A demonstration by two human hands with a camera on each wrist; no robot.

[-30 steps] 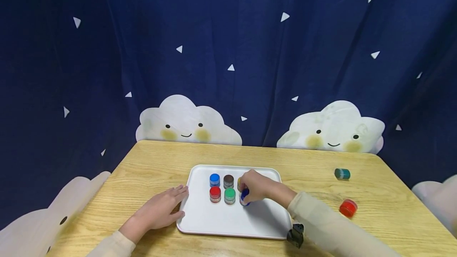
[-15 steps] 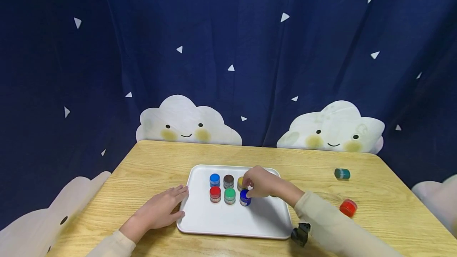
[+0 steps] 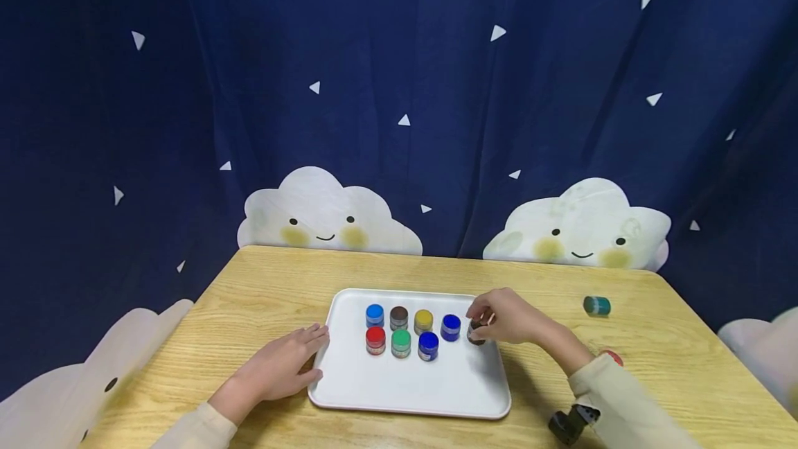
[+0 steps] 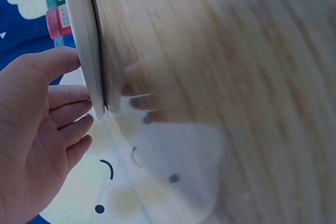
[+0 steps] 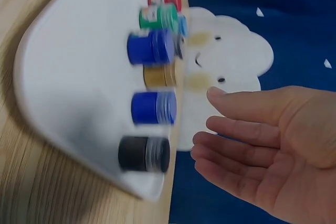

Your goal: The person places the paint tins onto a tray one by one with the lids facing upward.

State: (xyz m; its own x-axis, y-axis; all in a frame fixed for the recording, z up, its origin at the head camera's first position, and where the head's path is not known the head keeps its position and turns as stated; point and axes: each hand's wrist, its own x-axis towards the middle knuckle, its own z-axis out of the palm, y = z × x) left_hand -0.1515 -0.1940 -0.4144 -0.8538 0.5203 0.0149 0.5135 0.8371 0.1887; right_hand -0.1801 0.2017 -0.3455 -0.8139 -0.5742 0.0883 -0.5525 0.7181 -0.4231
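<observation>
A white tray point(image 3: 405, 391) holds several small paint jars standing upright. Its back row shows a light blue jar point(image 3: 375, 315), a brown jar point(image 3: 399, 317), a yellow jar point(image 3: 423, 322) and a dark blue jar point(image 3: 451, 328). In front are a red jar point(image 3: 375, 340), a green jar point(image 3: 401, 343) and another dark blue jar point(image 3: 428, 346). My right hand point(image 3: 514, 316) is over the black jar point(image 5: 135, 153) at the tray's right; in the right wrist view its loosely extended fingers are apart from it. My left hand point(image 4: 42, 124) touches the tray's left edge, fingers extended.
On the wooden table point(image 3: 268, 279) right of the tray, a teal jar point(image 3: 597, 305) lies on its side. A red-lidded jar point(image 3: 614, 357) is mostly hidden behind my right forearm. A dark blue curtain point(image 3: 399, 89) hangs behind the table.
My right hand has let go of the front dark blue jar and moved right to the black jar. The back dark blue jar is now uncovered. My left hand stays at the tray.
</observation>
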